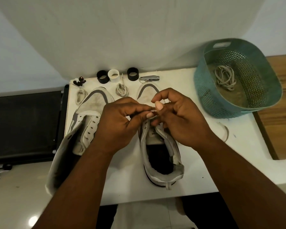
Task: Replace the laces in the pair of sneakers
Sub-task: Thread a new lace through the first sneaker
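Observation:
Two white and grey sneakers stand side by side on the white table (196, 162), toes pointing away from me. The left sneaker (87, 116) shows bare eyelets with no lace. Over the right sneaker (158, 146) my left hand (120, 119) and my right hand (177, 116) meet, both pinching a short white lace end (153, 111) just above its eyelets. Two coiled white laces lie on the table: one (122, 90) between the toes, another (80, 96) left of the left sneaker. My hands hide most of the right sneaker's eyelet rows.
A teal perforated basket (205, 83) at the right holds a bundle of used laces (224, 77). Along the far edge stand two black rings (103, 77), a white ring (114, 75), a nail clipper (149, 78) and a small dark figurine (79, 80). A loose strip (225, 131) lies at right.

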The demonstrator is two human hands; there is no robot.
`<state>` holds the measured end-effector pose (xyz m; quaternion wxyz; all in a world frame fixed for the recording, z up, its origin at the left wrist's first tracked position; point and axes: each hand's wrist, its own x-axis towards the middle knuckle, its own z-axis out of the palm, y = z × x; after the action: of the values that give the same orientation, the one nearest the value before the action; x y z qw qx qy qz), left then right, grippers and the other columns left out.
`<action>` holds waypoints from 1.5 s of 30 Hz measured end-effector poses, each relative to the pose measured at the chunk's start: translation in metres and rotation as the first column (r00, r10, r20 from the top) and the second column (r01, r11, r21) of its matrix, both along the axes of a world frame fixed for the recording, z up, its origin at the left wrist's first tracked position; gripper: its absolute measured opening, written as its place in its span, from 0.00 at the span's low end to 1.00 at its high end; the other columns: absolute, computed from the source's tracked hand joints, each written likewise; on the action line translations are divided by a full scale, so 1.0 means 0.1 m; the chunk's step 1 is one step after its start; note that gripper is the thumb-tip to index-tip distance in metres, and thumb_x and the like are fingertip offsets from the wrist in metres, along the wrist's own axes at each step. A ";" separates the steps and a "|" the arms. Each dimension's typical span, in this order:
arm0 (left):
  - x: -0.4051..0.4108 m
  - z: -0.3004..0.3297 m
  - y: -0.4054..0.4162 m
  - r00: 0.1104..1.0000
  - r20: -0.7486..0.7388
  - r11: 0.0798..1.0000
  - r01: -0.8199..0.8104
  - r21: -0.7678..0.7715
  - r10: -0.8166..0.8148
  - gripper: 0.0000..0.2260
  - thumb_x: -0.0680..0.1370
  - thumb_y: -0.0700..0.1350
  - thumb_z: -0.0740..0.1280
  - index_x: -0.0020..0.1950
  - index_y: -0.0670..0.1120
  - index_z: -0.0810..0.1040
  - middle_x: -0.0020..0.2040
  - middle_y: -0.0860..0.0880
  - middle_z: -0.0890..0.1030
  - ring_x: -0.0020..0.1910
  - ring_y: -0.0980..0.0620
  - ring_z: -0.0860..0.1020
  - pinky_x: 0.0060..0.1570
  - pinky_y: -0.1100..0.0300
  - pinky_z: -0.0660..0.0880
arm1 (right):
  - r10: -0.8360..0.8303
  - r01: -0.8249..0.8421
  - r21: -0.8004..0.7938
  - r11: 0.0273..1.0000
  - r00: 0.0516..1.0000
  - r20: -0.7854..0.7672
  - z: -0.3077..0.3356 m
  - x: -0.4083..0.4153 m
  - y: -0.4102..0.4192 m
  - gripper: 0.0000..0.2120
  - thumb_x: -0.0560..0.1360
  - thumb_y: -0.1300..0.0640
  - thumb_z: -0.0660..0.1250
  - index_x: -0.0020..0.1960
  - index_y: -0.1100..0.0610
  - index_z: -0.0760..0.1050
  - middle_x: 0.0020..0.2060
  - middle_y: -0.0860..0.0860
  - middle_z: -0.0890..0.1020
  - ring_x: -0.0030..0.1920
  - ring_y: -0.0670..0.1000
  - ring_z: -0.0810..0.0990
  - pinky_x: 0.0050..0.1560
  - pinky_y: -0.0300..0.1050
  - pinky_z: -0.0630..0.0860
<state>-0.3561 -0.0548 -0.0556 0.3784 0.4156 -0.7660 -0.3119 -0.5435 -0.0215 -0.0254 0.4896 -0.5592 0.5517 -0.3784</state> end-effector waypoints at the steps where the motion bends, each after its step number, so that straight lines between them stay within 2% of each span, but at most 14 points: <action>1: 0.00 -0.01 0.01 1.000 0.010 1.000 -0.021 0.004 0.021 0.05 0.78 0.43 0.75 0.53 0.48 0.87 0.44 0.54 0.84 0.43 0.54 0.82 0.45 0.63 0.77 | -0.009 0.008 -0.008 1.000 0.999 -0.042 0.01 -0.01 0.01 0.04 0.82 0.54 0.66 0.56 0.49 0.75 0.37 0.44 0.86 0.39 0.46 0.85 0.40 0.38 0.78; 4: -0.02 -0.06 0.04 0.995 -0.025 0.993 -0.091 0.081 0.093 0.02 0.80 0.44 0.72 0.49 0.48 0.84 0.44 0.54 0.83 0.45 0.51 0.82 0.47 0.60 0.78 | -0.016 0.002 -0.037 0.999 0.925 -0.379 0.07 -0.05 0.09 0.15 0.73 0.44 0.75 0.54 0.45 0.74 0.40 0.43 0.83 0.40 0.44 0.82 0.38 0.39 0.76; 7: -0.04 -0.08 0.05 0.991 -0.048 0.981 -0.112 0.156 0.121 0.02 0.80 0.46 0.70 0.48 0.51 0.82 0.43 0.56 0.83 0.45 0.51 0.82 0.47 0.61 0.77 | 0.126 -0.095 0.084 0.992 0.665 -0.737 0.13 -0.02 0.16 0.29 0.63 0.27 0.73 0.54 0.43 0.73 0.44 0.41 0.79 0.43 0.43 0.77 0.42 0.42 0.76; 9: -0.05 -0.07 0.05 0.995 -0.008 0.985 -0.096 0.140 0.098 0.02 0.78 0.47 0.70 0.48 0.53 0.82 0.43 0.58 0.83 0.47 0.52 0.81 0.49 0.61 0.76 | 0.149 -0.092 0.116 0.989 0.585 -0.797 0.15 0.00 0.19 0.31 0.62 0.25 0.71 0.56 0.44 0.75 0.45 0.42 0.79 0.45 0.45 0.77 0.44 0.43 0.75; 12: -0.06 -0.04 0.08 0.995 0.086 0.993 -0.057 0.105 0.048 0.02 0.76 0.48 0.72 0.46 0.53 0.84 0.42 0.62 0.81 0.46 0.59 0.80 0.47 0.68 0.72 | 0.172 -0.130 0.120 0.984 0.548 -0.819 0.18 -0.09 0.19 0.24 0.67 0.33 0.73 0.57 0.46 0.81 0.46 0.44 0.83 0.45 0.47 0.79 0.45 0.43 0.77; 14: -0.07 -0.04 0.09 0.994 0.108 0.994 -0.039 0.101 0.028 0.02 0.75 0.47 0.72 0.46 0.52 0.85 0.40 0.64 0.80 0.45 0.63 0.79 0.46 0.73 0.70 | 0.183 -0.133 0.130 0.983 0.570 -0.801 0.15 -0.15 0.18 0.17 0.70 0.40 0.73 0.54 0.47 0.83 0.43 0.45 0.84 0.42 0.47 0.80 0.43 0.44 0.78; 17: -0.08 -0.04 0.10 0.995 0.090 0.993 -0.040 0.112 0.030 0.02 0.75 0.46 0.73 0.46 0.51 0.85 0.39 0.64 0.80 0.43 0.64 0.79 0.45 0.74 0.70 | 0.109 -0.049 0.105 0.993 0.688 -0.718 0.06 -0.19 0.17 0.08 0.71 0.47 0.71 0.47 0.47 0.86 0.37 0.45 0.84 0.36 0.46 0.80 0.38 0.45 0.79; 23: -0.16 -0.06 0.15 0.997 0.035 0.984 -0.070 0.163 0.065 0.02 0.73 0.44 0.74 0.42 0.51 0.85 0.37 0.61 0.81 0.38 0.60 0.80 0.40 0.72 0.72 | -0.034 0.074 0.048 0.996 0.823 -0.567 -0.10 -0.24 0.15 0.05 0.76 0.51 0.71 0.49 0.44 0.86 0.36 0.41 0.84 0.37 0.44 0.81 0.40 0.44 0.81; 26: -0.19 -0.12 0.15 0.996 0.054 0.982 -0.086 0.171 0.078 0.01 0.73 0.46 0.74 0.42 0.51 0.85 0.38 0.58 0.83 0.39 0.57 0.81 0.41 0.67 0.75 | -0.047 0.091 0.074 0.993 0.883 -0.468 -0.16 -0.25 0.12 0.07 0.78 0.54 0.70 0.48 0.45 0.86 0.36 0.43 0.84 0.38 0.46 0.82 0.42 0.47 0.82; 28: -0.19 -0.15 0.15 0.994 0.077 0.982 -0.086 0.169 0.074 0.01 0.73 0.47 0.74 0.42 0.51 0.85 0.38 0.57 0.83 0.39 0.55 0.81 0.42 0.61 0.77 | -0.038 0.084 0.084 0.993 0.896 -0.443 -0.18 -0.24 0.12 0.07 0.79 0.55 0.69 0.49 0.47 0.86 0.37 0.44 0.84 0.39 0.46 0.82 0.42 0.47 0.82; 31: -0.19 -0.16 0.16 0.993 0.091 0.985 -0.094 0.147 0.081 0.02 0.74 0.47 0.73 0.42 0.50 0.85 0.37 0.58 0.82 0.38 0.55 0.80 0.41 0.60 0.76 | -0.027 0.066 0.075 0.995 0.899 -0.437 -0.19 -0.22 0.13 0.08 0.79 0.55 0.69 0.50 0.47 0.87 0.37 0.43 0.84 0.38 0.45 0.81 0.39 0.40 0.78; 36: -0.19 -0.17 0.17 0.988 0.126 0.990 -0.105 0.094 0.093 0.03 0.74 0.47 0.73 0.43 0.49 0.86 0.37 0.57 0.82 0.38 0.56 0.79 0.44 0.56 0.76 | 0.001 0.027 0.054 0.998 0.887 -0.462 -0.16 -0.21 0.13 0.08 0.78 0.54 0.70 0.52 0.45 0.86 0.38 0.42 0.85 0.39 0.43 0.81 0.39 0.39 0.79; 41: -0.22 -0.16 0.19 0.982 0.142 0.992 -0.127 0.016 0.124 0.04 0.75 0.47 0.72 0.44 0.48 0.86 0.39 0.55 0.83 0.39 0.56 0.78 0.46 0.56 0.74 | 0.031 -0.014 0.039 0.999 0.879 -0.476 -0.10 -0.20 0.14 0.06 0.77 0.51 0.70 0.51 0.45 0.86 0.36 0.43 0.84 0.37 0.46 0.81 0.39 0.48 0.81; 45: -0.22 -0.17 0.18 0.986 0.130 0.995 -0.104 0.004 0.103 0.04 0.76 0.46 0.72 0.45 0.47 0.86 0.39 0.54 0.83 0.40 0.54 0.79 0.46 0.54 0.75 | 0.027 0.003 0.083 0.997 0.932 -0.361 -0.10 -0.21 0.13 0.14 0.79 0.48 0.63 0.46 0.51 0.86 0.32 0.48 0.83 0.35 0.50 0.82 0.38 0.53 0.81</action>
<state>-0.3785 -0.0368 -0.0724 0.3415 0.4761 -0.7647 -0.2684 -0.5645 -0.0087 -0.0357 0.4045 -0.6020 0.6442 -0.2428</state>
